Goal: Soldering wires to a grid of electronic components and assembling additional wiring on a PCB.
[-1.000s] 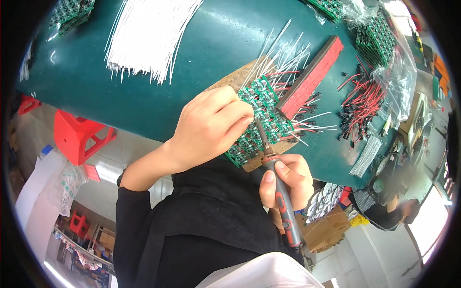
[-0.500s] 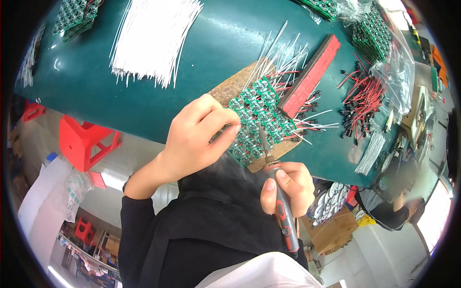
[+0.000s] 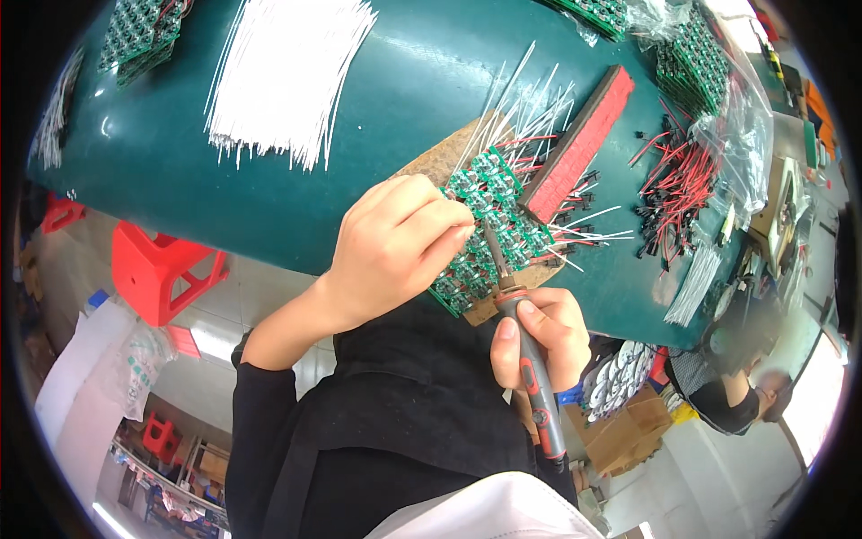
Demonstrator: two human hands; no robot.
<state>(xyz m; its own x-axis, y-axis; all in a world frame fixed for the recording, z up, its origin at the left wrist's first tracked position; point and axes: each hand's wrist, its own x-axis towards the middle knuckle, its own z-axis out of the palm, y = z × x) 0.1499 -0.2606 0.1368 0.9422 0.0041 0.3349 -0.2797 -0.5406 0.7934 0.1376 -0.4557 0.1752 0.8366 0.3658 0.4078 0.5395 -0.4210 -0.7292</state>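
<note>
Where the left grip [image 3: 400, 242] arches over the green circuit board panel [image 3: 498, 193], it hides the panel's left part; cannot tell whether anything sits between its fingertips. Panel lies on a brown board [image 3: 440, 160] on the green desk [image 3: 431, 99], amid white wires; red-topped bar [image 3: 584, 139] across its upper right side, covering wire roots. Iron's tip close to the left fingertips; contact hard to make out. Green board stack [image 3: 139, 36], upper left, cut off by the frame.

Left grip: knuckles up, thumb and forefinger pinched together. Right grip [image 3: 539, 337]: closed round the soldering iron [image 3: 537, 391], thumb along the upper handle, tip angled up and left. Right forearm mostly hidden.

Green print on plastic bag [image 3: 142, 366], lower left; illegible.
</note>
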